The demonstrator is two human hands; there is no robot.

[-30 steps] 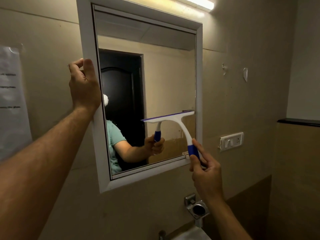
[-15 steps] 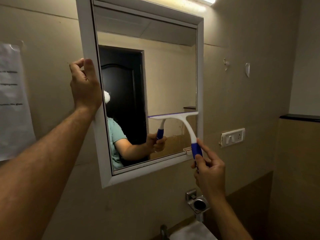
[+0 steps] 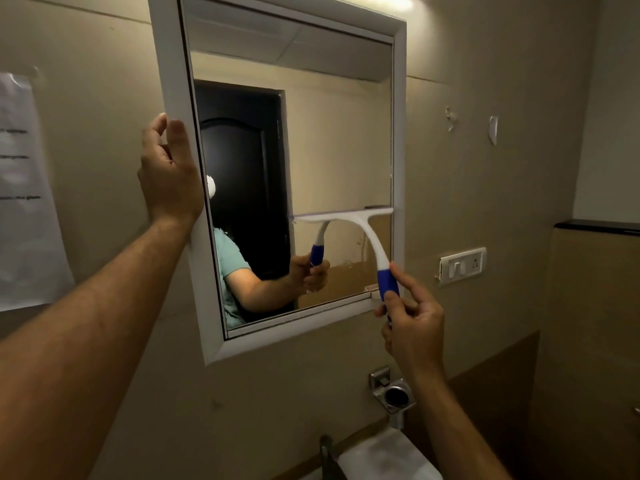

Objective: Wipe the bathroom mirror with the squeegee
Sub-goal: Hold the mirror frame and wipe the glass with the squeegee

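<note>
A white-framed mirror hangs on the beige wall. My left hand grips the left side of its frame, fingers wrapped round the outer edge. A white squeegee with a blue grip lies with its blade against the lower right part of the glass, blade level and reaching to the right frame edge. My right hand holds the blue handle just below the mirror's bottom right corner. The glass reflects the squeegee, an arm and a dark door.
A switch plate sits on the wall right of the mirror. Below it are a chrome holder, a tap and a white basin. A paper notice hangs at the left. A dark ledge juts out at the right.
The squeegee blade has shifted a little right to the frame edge and turned level. My left hand stays on the frame. The view has tilted slightly down.
</note>
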